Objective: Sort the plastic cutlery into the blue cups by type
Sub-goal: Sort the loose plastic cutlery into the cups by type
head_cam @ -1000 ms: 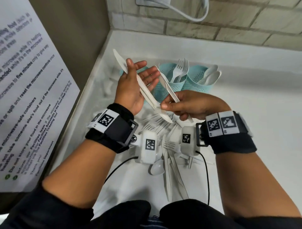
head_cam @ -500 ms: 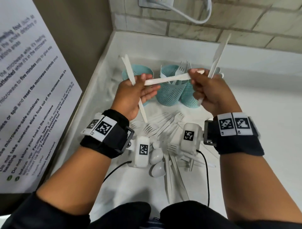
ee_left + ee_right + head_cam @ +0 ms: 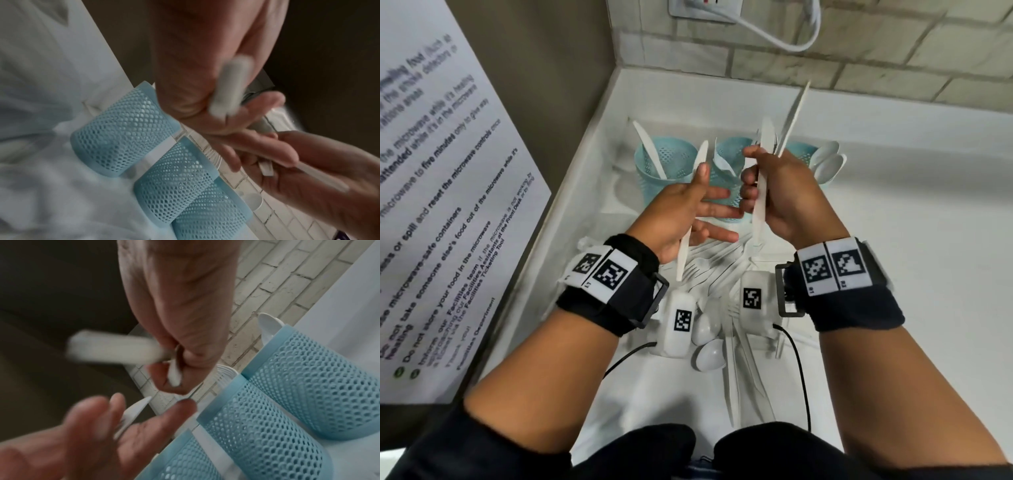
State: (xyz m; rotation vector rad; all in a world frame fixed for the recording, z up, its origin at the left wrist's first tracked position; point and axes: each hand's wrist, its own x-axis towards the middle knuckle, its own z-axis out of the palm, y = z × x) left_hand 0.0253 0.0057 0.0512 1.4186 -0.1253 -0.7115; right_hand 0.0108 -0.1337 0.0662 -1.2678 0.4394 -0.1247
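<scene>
White plastic knives (image 3: 763, 178) are standing upright in the right hand (image 3: 784, 195), its grip curling round them; the left hand (image 3: 681, 209) is pinching one knife (image 3: 690, 219); drop each handle-first into the left cup (image 3: 666, 164), blades up, releasing one at a time.

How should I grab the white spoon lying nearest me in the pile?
Take the nearest spoon by its handle, not the bowl. The bowl is round, dome-up and slippery, while the handle is thin and flat, so fingers can pinch it. Come from above; where the handle runs is hidden under the wrist camera, so find it first.
</scene>
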